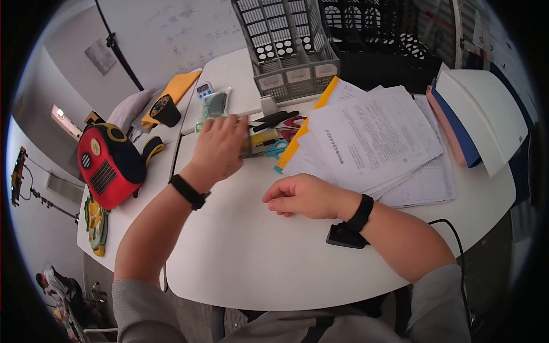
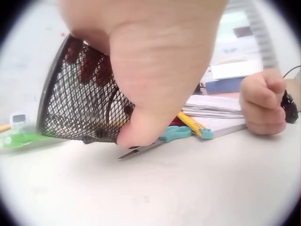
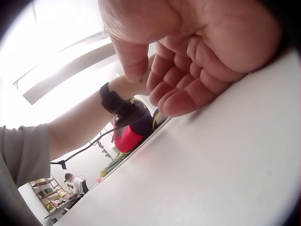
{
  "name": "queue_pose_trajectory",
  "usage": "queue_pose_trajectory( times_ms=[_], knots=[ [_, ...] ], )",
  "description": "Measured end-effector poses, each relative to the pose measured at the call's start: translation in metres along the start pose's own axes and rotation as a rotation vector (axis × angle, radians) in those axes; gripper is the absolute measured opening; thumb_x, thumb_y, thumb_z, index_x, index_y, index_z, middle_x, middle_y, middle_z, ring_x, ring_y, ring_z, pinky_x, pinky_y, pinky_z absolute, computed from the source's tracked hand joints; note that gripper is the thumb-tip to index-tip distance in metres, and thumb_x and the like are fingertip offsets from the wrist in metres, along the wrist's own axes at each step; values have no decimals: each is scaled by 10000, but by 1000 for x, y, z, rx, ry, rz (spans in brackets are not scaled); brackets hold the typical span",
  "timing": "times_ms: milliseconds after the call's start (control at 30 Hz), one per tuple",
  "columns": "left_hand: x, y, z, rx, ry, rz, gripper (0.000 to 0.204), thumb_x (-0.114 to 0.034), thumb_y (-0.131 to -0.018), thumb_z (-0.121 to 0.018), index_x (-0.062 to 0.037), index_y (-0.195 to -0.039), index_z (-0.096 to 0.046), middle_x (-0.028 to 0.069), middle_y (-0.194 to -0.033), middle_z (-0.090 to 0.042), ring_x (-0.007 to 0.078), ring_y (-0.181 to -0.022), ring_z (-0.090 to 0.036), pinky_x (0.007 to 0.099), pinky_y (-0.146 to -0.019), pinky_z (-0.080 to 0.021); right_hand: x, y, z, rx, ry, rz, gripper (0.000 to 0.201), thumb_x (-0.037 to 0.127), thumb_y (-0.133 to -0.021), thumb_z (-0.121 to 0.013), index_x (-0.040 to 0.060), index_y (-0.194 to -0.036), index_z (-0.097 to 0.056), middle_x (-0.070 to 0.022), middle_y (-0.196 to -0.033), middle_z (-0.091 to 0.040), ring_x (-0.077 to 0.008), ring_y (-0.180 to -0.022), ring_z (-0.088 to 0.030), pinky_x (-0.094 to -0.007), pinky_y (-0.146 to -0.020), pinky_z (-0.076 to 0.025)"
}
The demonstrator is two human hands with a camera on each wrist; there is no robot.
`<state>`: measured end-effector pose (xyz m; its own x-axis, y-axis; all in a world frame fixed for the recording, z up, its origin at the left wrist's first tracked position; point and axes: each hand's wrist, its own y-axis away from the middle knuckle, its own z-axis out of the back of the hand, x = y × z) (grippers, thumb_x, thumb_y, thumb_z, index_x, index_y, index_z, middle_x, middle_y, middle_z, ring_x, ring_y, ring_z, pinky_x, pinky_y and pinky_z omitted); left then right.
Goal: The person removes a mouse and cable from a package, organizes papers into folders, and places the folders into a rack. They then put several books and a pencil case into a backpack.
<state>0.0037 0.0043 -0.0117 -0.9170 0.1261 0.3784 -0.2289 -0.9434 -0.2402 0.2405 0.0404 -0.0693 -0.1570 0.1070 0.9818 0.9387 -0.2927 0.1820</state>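
Observation:
My left hand (image 1: pixel 217 150) grips a black mesh pen holder (image 2: pixel 77 106), fingers over its upper side and thumb near the tabletop. The holder appears to lie on its side. Beside it are scissors with teal handles (image 2: pixel 176 133), partly hidden by the thumb. Black pens (image 1: pixel 273 120), a yellow item (image 1: pixel 263 137) and red-handled scissors (image 1: pixel 291 127) lie around its right side in the head view. How much is inside the holder is hidden. My right hand (image 1: pixel 306 197) rests on the table with loosely curled fingers (image 3: pixel 181 101), holding nothing.
Stacked papers (image 1: pixel 377 134) lie to the right, a grey crate (image 1: pixel 297 80) behind. A packaged item (image 1: pixel 215 106), a small timer (image 1: pixel 204 89), a black pot (image 1: pixel 165 111) and a red bag (image 1: pixel 108 166) are on the left. A black device (image 1: pixel 345 236) sits by the right wrist.

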Motion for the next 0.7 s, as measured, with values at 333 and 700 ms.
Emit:
queue_pose_trajectory(
  times_ms=[333, 700],
  knots=[
    [49, 55, 16, 43, -192, 118, 869, -147, -639, -786, -58, -1434, -445, 114, -1240, -551, 296, -1196, -535, 407, -1035, -407, 9, 1, -2, 23, 107, -28, 273, 188, -983, -636, 11, -1191, -654, -22, -954, -673, -77, -824, -609, -228, -805, -514],
    [48, 43, -17, -317, 1147, 759, 985, -226, -773, -850, 38, -1522, -268, 170, -1313, -558, 217, -1124, -596, 315, -926, -510, 10, 2, -3, 8, 115, -46, 281, 181, -996, -624, 0, -1210, -646, -36, -996, -682, -87, -845, -614, -229, -825, -516]
  ],
)
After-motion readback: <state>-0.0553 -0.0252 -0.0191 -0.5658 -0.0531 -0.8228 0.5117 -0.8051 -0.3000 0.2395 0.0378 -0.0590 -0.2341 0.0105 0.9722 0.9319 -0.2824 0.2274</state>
